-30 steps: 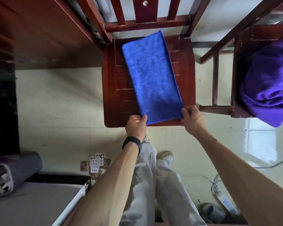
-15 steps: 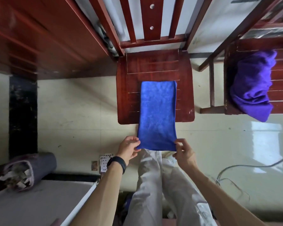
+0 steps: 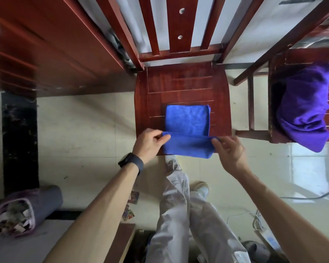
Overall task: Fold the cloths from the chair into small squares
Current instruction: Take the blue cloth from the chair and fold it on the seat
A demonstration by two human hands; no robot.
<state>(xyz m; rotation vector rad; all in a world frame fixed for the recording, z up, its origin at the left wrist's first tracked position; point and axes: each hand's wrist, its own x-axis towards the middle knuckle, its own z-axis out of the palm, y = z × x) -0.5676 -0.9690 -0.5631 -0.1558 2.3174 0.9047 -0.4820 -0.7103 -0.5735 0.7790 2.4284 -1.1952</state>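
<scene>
A blue cloth point(image 3: 187, 120) lies on the front half of a red wooden chair seat point(image 3: 180, 86). Its near end is doubled back over itself, and the fold hangs just past the seat's front edge. My left hand point(image 3: 150, 142) pinches the left corner of that lifted edge. My right hand point(image 3: 228, 151) pinches the right corner. A crumpled purple cloth point(image 3: 306, 107) sits on a second chair point(image 3: 277, 130) at the right.
Dark red wooden furniture point(image 3: 46, 50) fills the upper left. A rolled mat point(image 3: 27, 207) lies at the lower left, beside a grey surface. Cards point(image 3: 130, 205) lie on the tiled floor by my legs. Cables point(image 3: 258, 223) trail at the lower right.
The long blue strip was pulled toward me off the seat's front edge. Both hands then carried its near end up and forward over the rest, halving its length.
</scene>
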